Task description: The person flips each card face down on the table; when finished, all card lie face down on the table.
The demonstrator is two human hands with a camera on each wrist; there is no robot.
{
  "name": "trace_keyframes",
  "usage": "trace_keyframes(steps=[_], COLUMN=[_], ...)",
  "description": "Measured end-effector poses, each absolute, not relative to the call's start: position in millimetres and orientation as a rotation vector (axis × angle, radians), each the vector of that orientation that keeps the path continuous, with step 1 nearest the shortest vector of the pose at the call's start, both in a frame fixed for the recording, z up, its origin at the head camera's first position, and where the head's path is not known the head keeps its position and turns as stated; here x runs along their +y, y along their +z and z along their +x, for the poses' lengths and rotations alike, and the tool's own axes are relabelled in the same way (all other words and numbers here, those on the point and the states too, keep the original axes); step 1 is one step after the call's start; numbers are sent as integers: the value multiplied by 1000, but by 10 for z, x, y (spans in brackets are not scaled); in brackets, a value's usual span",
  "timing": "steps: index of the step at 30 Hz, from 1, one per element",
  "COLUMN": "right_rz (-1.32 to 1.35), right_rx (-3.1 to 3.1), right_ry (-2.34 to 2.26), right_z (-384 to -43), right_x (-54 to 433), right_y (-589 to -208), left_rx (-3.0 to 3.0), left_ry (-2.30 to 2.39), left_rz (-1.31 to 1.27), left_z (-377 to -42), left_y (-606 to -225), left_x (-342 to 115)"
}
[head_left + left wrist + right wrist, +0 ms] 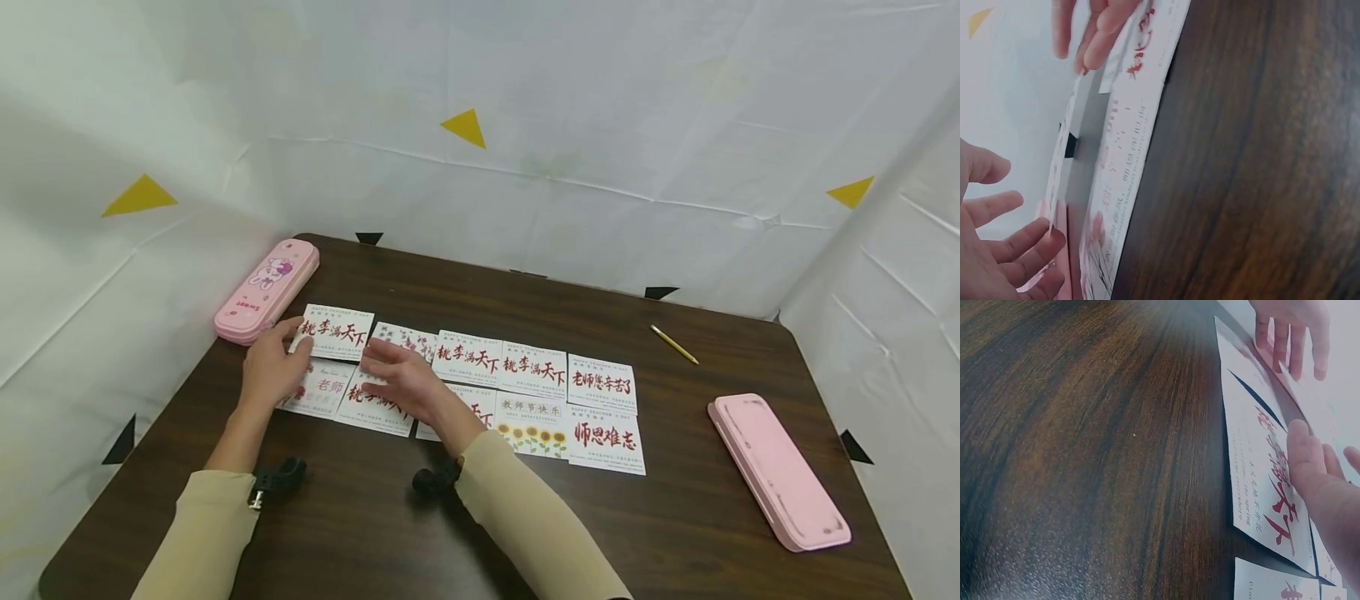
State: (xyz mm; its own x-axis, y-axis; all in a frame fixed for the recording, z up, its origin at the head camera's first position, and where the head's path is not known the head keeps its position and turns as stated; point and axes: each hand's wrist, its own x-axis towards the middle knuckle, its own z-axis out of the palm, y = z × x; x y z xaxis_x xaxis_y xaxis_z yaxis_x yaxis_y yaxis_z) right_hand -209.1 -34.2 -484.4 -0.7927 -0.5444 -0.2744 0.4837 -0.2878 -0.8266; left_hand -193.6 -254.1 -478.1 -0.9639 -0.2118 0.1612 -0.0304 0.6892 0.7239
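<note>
A white card with red Chinese writing (335,332) is raised over the table at the left end of the card rows. My left hand (275,364) has its fingertips at the card's left edge, its thumb apart from the card in the left wrist view. At the opposite edge are the fingertips of my right hand (405,379), fingers loosely extended. Seen side-on, the raised card (1063,150) spans the gap between both hands. Below it lies a card with pink flowers (1116,169); beside that is another red-lettered card (1263,469).
Further cards lie in two rows, including a sunflower card (532,425) and a red-lettered one (606,437). A pink case with a cartoon animal (267,292) lies at the left edge, another pink case (780,471) at the right. A yellow pencil (675,344) lies behind it.
</note>
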Motion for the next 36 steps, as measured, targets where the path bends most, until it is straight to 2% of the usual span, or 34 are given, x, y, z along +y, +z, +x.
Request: trace_keyframes(steps=[13, 22, 28, 36], right_rz=[-77, 36, 13, 13], right_rx=[1592, 2101, 2381, 2215], right_ry=[-2138, -2144, -2128, -2321], right_z=[-2107, -2043, -2025, -2026], right_x=[-342, -440, -484, -524], right_y=[-4862, -4798, -4788, -4782], left_rx=[-2467, -2393, -2276, -2075], left_ry=[-1443, -1548, -1565, -1486], left_rz=[346, 343, 295, 259], left_z=[-1817, -1759, -1740, -1743], left_y=[-4624, -4590, -4621, -4614], left_x=[-2507, -2523, -2503, -2418])
